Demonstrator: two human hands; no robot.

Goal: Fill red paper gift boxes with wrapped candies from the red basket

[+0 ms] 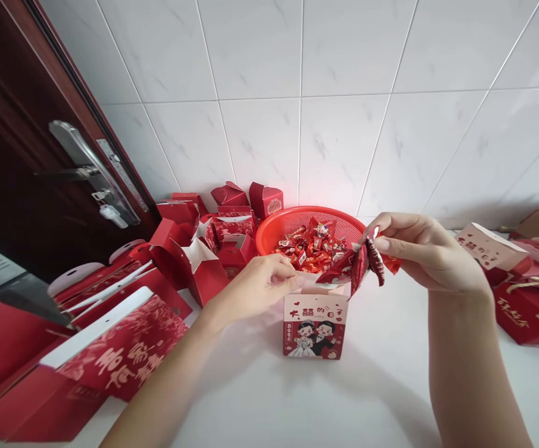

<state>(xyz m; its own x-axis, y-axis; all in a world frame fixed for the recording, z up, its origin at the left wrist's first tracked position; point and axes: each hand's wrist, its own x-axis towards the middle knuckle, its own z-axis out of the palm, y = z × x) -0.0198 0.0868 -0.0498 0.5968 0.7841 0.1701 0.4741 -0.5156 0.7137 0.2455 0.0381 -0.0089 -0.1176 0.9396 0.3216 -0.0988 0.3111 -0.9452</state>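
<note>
A small white and red candy box (314, 328) with a printed cartoon couple stands upright on the white table, its top open. My left hand (269, 277) is at the box's upper left edge, thumb and fingers closed on the rim there. Above the box's right side, my right hand (413, 249) pinches several red-wrapped candies (366, 264), which hang from the fingertips. Directly behind the box sits a red plastic basket (269, 227) holding a heap of wrapped candies (313, 246). The inside of the box is mostly hidden.
Many red cardboard boxes (206, 270) crowd the left side, with a larger printed red box (129, 348) nearer me. On the right are a white and red box (488, 249) and a rope-handled red box (525, 314). A tiled wall (260, 137) rises behind; a dark door (12, 112) stands left.
</note>
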